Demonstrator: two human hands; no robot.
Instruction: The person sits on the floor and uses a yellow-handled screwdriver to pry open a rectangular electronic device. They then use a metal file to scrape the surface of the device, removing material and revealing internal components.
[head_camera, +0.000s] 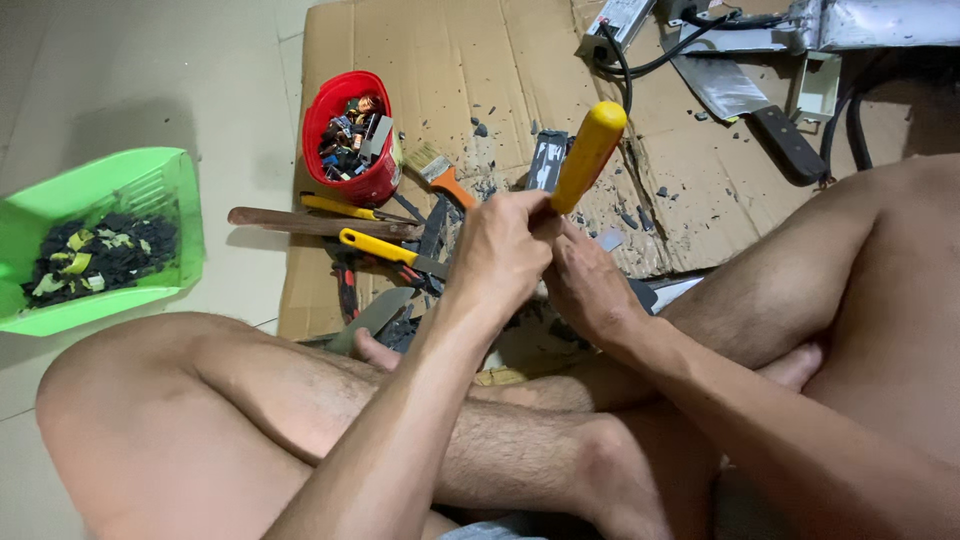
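Note:
I sit cross-legged on the floor. My left hand (500, 250) is closed around the lower part of a yellow-handled tool (590, 152), whose handle points up and to the right. My right hand (590, 290) sits just beside and below it, fingers curled against something I cannot make out, hidden by the left hand. Both hands hover over a sheet of cardboard (450, 60) strewn with dark fragments.
A red tub (352, 140) of small parts, a paintbrush (437, 170), a wooden-handled tool (310, 222) and yellow-handled tools (385, 248) lie ahead left. A green bin (95, 235) of dark scraps sits far left. A cleaver (750, 100), cables and metal housings lie top right.

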